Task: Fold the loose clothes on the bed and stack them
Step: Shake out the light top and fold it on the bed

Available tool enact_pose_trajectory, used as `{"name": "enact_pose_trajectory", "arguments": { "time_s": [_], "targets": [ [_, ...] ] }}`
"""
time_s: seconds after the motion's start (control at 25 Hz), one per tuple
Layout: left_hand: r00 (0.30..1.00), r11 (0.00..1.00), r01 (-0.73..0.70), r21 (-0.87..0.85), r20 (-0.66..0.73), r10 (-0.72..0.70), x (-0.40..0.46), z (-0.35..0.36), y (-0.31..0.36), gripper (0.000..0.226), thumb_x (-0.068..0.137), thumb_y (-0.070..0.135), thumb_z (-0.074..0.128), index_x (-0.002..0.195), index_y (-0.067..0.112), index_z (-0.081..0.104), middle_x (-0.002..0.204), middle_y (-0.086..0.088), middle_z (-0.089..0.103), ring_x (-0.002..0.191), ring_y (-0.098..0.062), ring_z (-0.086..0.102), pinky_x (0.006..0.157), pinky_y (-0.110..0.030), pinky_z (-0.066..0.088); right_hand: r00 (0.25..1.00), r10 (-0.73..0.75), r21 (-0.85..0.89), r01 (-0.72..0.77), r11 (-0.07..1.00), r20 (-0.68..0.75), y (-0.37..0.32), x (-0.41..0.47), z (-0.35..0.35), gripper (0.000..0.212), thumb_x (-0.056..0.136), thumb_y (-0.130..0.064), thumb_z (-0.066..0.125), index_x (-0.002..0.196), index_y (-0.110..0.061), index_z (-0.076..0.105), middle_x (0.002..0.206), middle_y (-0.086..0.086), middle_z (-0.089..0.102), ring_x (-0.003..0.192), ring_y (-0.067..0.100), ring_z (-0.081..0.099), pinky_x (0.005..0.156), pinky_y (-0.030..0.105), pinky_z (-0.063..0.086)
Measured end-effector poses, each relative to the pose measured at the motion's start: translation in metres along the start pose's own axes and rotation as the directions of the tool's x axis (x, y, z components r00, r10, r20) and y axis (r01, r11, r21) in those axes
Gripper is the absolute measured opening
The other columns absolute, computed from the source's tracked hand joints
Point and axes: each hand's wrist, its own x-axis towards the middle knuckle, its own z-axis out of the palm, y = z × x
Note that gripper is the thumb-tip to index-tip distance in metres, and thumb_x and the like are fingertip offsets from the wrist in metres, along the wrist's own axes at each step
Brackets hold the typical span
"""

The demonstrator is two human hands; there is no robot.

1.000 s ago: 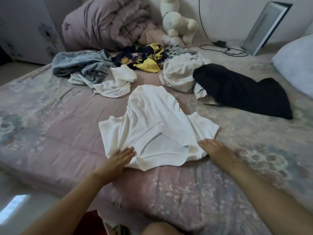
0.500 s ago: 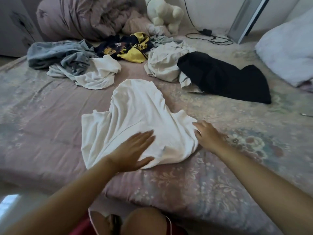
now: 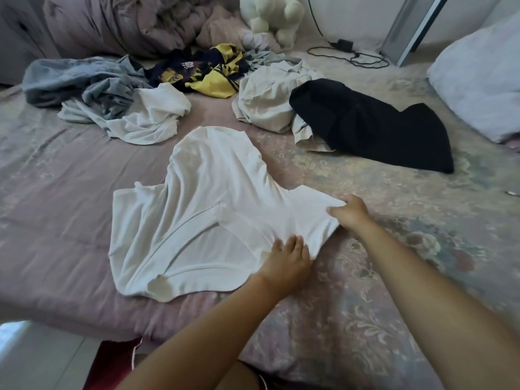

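Note:
A white T-shirt [image 3: 208, 204] lies spread on the bed [image 3: 56, 192], collar end toward me. My left hand [image 3: 287, 257] presses flat on its near right part, fingers straight. My right hand [image 3: 351, 212] pinches the edge of the right sleeve. Behind the shirt lie loose clothes: a grey-blue garment [image 3: 84, 80], another white piece [image 3: 152, 116], a yellow and navy shirt [image 3: 208, 71], a beige garment [image 3: 267, 99] and a black one [image 3: 374, 128].
A rolled mauve duvet [image 3: 121, 23] and a white plush toy [image 3: 270, 15] sit at the back. A charger cable [image 3: 351, 54] lies by the wall, and a white pillow [image 3: 478, 80] is at the right. The bed's near edge runs just in front of my knees.
My left hand slid right across the shirt to its near right part. My right hand took hold of the right sleeve edge, and the sleeve now lies spread out.

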Motion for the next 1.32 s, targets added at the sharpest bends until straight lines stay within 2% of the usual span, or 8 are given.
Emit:
{"name": "enact_pose_trajectory", "arguments": {
  "time_s": [0.32, 0.44, 0.56, 0.76, 0.88, 1.0, 1.16, 1.32],
  "targets": [
    [0.96, 0.928, -0.143, -0.343, 0.18, 0.215, -0.006, 0.001, 0.035, 0.056, 0.104, 0.033, 0.017, 0.151, 0.007, 0.001, 0.159, -0.016, -0.003, 0.146, -0.03, -0.006, 0.112, -0.06, 0.005, 0.995, 0.033, -0.392, 0.008, 0.92, 0.096, 0.029, -0.004, -0.037, 0.038, 0.081, -0.021, 0.072, 0.109, -0.002, 0.057, 0.109, 0.016, 0.06, 0.105, 0.032, 0.058, 0.08, 0.033, 0.045],
    [0.995, 0.91, -0.081, -0.406, 0.019, 0.097, -0.006, 0.004, -0.006, 0.065, 0.099, 0.051, 0.022, 0.152, 0.02, -0.002, 0.16, -0.007, -0.003, 0.147, -0.021, -0.003, 0.116, -0.047, -0.003, 0.982, -0.184, -0.517, 0.173, 0.838, 0.031, 0.001, -0.006, -0.016, 0.046, 0.093, -0.039, 0.053, 0.129, -0.012, 0.045, 0.137, 0.012, 0.042, 0.124, 0.033, 0.04, 0.095, 0.041, 0.038],
    [0.994, 0.963, 0.075, -0.258, -0.056, -0.092, -0.001, 0.017, -0.068, 0.064, 0.1, 0.049, 0.019, 0.152, 0.017, -0.003, 0.159, -0.009, -0.007, 0.147, -0.021, -0.005, 0.117, -0.04, -0.005, 0.816, -0.539, -0.582, 0.545, 0.603, 0.206, -0.01, -0.016, 0.019, 0.056, 0.099, -0.04, 0.039, 0.148, -0.019, 0.026, 0.157, 0.01, 0.016, 0.142, 0.028, 0.017, 0.113, 0.041, 0.021],
    [0.99, 0.954, 0.139, -0.265, 0.053, -0.129, -0.022, 0.051, -0.094, 0.062, 0.101, 0.046, 0.019, 0.151, 0.019, -0.005, 0.159, -0.007, -0.01, 0.146, -0.022, -0.01, 0.115, -0.043, -0.012, 0.811, -0.402, -0.649, 0.583, 0.489, 0.426, 0.024, -0.027, 0.053, 0.06, 0.098, -0.054, 0.016, 0.148, -0.036, -0.011, 0.158, -0.01, -0.015, 0.145, 0.01, -0.013, 0.116, 0.036, -0.006],
    [0.98, 0.839, 0.021, -0.543, -0.156, -0.125, -0.034, 0.043, -0.14, 0.053, 0.102, 0.035, 0.034, 0.15, 0.016, 0.021, 0.158, -0.005, 0.013, 0.146, -0.017, 0.01, 0.117, -0.033, 0.002, 0.817, -0.449, -0.691, 0.559, 0.459, 0.363, 0.015, -0.034, 0.054, 0.065, 0.088, -0.061, -0.001, 0.146, -0.037, -0.016, 0.155, -0.011, -0.021, 0.143, 0.01, -0.019, 0.116, 0.041, -0.01],
    [0.866, 0.823, 0.212, -0.526, -0.289, -0.408, -0.06, 0.037, -0.231, 0.046, 0.098, 0.017, 0.049, 0.139, 0.0, 0.041, 0.147, -0.018, 0.038, 0.137, -0.031, 0.036, 0.112, -0.038, 0.023, 0.719, -0.587, -0.599, 0.669, 0.441, 0.371, -0.029, -0.065, 0.096, 0.063, 0.088, -0.064, -0.004, 0.144, -0.037, -0.012, 0.151, -0.012, -0.023, 0.136, 0.003, -0.027, 0.114, 0.04, -0.01],
    [0.715, 0.61, 0.622, -0.491, 0.04, -0.698, -0.085, 0.054, -0.319, 0.047, 0.098, 0.029, 0.048, 0.129, -0.006, 0.043, 0.133, -0.025, 0.046, 0.123, -0.037, 0.042, 0.1, -0.04, 0.03, 0.561, -0.638, -0.42, 0.825, 0.379, 0.527, -0.094, -0.116, 0.18, 0.058, 0.1, -0.047, 0.023, 0.151, -0.031, 0.002, 0.158, -0.007, -0.015, 0.143, 0.007, -0.018, 0.115, 0.037, -0.009],
    [0.681, 0.442, 0.597, -0.669, 0.132, -0.72, -0.091, 0.073, -0.322, 0.034, 0.088, 0.024, 0.064, 0.115, 0.008, 0.051, 0.122, -0.016, 0.049, 0.104, -0.03, 0.051, 0.084, -0.035, 0.042, 0.563, -0.568, -0.41, 0.827, 0.385, 0.6, -0.13, -0.132, 0.228, 0.06, 0.099, -0.052, 0.023, 0.151, -0.035, -0.002, 0.16, -0.003, -0.011, 0.145, 0.013, -0.014, 0.115, 0.044, -0.008]
  ]
}}
